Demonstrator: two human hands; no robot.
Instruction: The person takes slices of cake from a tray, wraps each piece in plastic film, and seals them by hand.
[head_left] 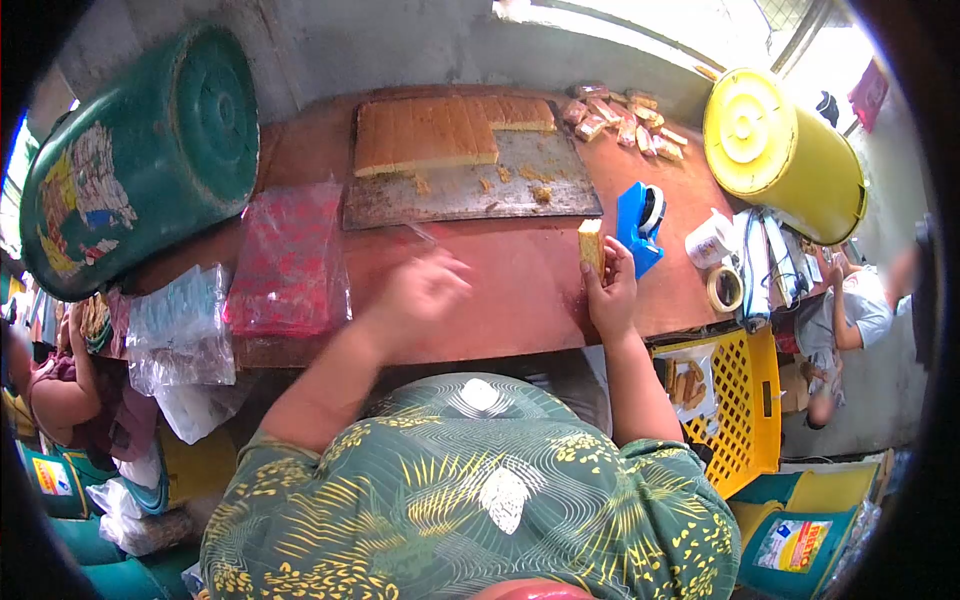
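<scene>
In the head view my right hand (612,290) grips a slice of cake (591,246) upright, fingers wrapped round its lower part. My left hand (430,288) is over the middle of the table, smeared by motion. A thin pale streak (421,233) shows just beyond its fingers; I cannot make out what it is or whether the hand holds it. Behind both hands lies a metal baking tray (470,205) with crumbs and a large scored slab of cake (425,135). A blue tape dispenser (632,225) stands just right of my right hand.
Wrapped cake pieces (630,120) lie at the back right. Red-printed plastic bags (288,260) and clear bags (180,320) lie left. A green drum (140,160) and yellow drum (775,150) flank the table. Tape rolls (724,288) and a yellow crate (745,410) are right. Two people are nearby.
</scene>
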